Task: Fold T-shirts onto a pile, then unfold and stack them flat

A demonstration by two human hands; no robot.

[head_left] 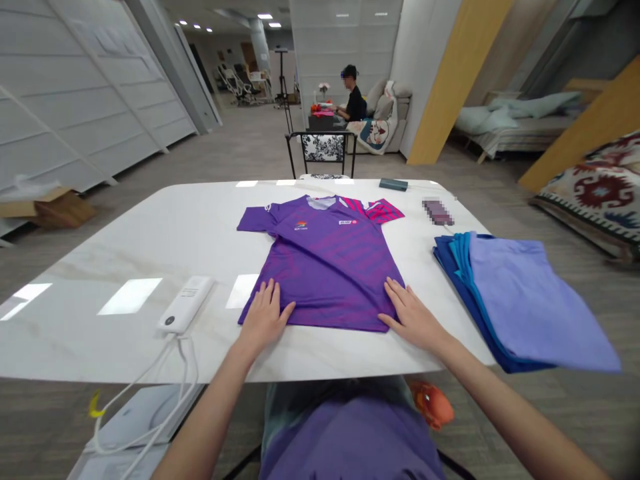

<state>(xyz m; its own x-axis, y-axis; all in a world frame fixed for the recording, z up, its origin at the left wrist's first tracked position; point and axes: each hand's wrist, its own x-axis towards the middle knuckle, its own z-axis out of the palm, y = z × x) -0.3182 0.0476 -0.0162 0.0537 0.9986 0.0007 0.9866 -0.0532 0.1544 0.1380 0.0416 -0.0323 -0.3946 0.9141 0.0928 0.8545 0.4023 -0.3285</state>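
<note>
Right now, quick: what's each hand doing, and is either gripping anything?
Left hand: open, resting on the purple shirt near its left hem corner.
Right hand: open, touching the purple shirt's right edge.

The person's 2 hands lie palm down, well apart and about level with each other, backs turned up. The left hand [265, 313] is flattened, its fingers reaching forward, slightly parted, with the thumb angled out toward the right hand [413, 313]. That right hand mirrors it: fingers forward and inward, thumb pointing toward the left, nothing curled into a grip. Both wrists look nearly straight. The bare left forearm [213, 407] slants in from the lower left, the bare right forearm [500, 400] from the lower right, with the torso [350, 440] between them.
</note>
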